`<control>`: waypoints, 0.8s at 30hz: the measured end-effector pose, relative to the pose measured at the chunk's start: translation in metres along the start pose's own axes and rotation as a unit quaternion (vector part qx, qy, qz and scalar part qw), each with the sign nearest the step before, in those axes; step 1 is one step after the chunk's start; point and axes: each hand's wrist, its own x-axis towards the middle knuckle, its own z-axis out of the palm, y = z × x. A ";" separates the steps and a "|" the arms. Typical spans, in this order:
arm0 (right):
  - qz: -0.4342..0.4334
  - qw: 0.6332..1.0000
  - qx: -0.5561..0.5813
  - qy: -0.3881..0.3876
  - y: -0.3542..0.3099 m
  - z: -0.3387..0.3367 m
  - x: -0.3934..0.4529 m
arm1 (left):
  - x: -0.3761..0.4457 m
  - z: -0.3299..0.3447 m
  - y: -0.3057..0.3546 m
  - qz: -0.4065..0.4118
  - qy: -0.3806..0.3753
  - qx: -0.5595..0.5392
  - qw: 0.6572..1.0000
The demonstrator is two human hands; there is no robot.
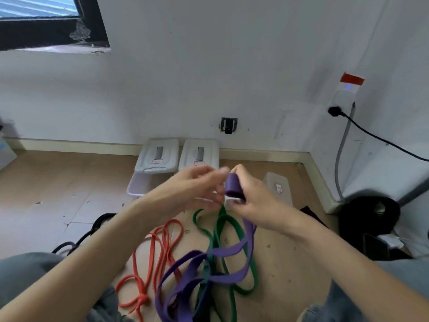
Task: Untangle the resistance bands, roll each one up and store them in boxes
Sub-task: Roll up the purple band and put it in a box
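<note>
Purple band (234, 185) sits as a small tight roll in the grip of the right hand (253, 205), fingers curled round it, held up in front of the person above the floor (58, 182). The left hand (195, 187) is right beside the roll, its fingertips blurred, so I cannot tell whether they pinch the band or only steady it. From under the right hand the unrolled length of purple drops to the floor, where it loops over and through the green band (232, 231) near the person's knees. Just to the left lies the orange band (162, 249), with a knot low in its loops, and a black band (76, 242) shows further left. By the wall stand two lidded white boxes (160, 156), with an open tub (137, 184) in front of the left one. The risk, as I see it, is the crossing with the green: winding on may drag green up with the purple, or tighten the tangle. A slack grip could also let the springy roll uncoil.
</note>
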 end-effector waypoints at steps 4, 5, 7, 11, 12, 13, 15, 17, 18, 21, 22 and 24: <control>-0.020 1.000 -0.019 -0.012 -0.005 0.003 0.006 | 0.002 0.012 -0.001 -0.032 0.071 -0.034 0.996; -0.018 1.000 -0.005 -0.002 -0.005 0.002 0.007 | 0.003 0.010 0.001 -0.027 0.095 -0.062 0.993; -0.013 0.997 0.056 0.055 -0.004 0.000 0.010 | 0.004 0.003 0.004 -0.008 0.131 -0.139 0.982; -0.039 0.981 0.106 0.158 -0.007 -0.001 0.013 | 0.002 -0.008 0.008 0.021 0.097 -0.209 0.973; -0.052 0.981 0.091 0.165 -0.007 -0.001 0.013 | 0.001 -0.009 0.009 0.012 0.089 -0.188 0.978; -0.064 0.980 0.072 0.172 -0.007 -0.003 0.013 | 0.001 -0.010 0.009 0.006 0.093 -0.130 0.987; -0.088 0.980 0.007 0.180 -0.006 -0.008 0.013 | 0.002 -0.015 0.008 0.024 0.122 0.052 0.991; -0.108 0.978 -0.078 0.159 -0.007 -0.012 0.014 | 0.002 -0.019 0.008 0.069 0.149 0.144 0.976; -0.115 0.976 -0.114 0.144 -0.007 -0.012 0.015 | 0.001 -0.019 0.009 0.083 0.143 0.162 0.973; -0.139 0.969 -0.169 0.110 -0.009 -0.014 0.011 | 0.000 -0.019 0.008 0.076 0.063 0.190 0.977; -0.145 0.968 -0.173 0.110 -0.010 -0.015 0.010 | -0.002 -0.019 0.007 0.056 0.029 0.171 0.983; -0.158 0.964 -0.171 0.126 -0.012 -0.017 0.005 | -0.004 -0.018 0.006 0.029 -0.025 0.131 0.991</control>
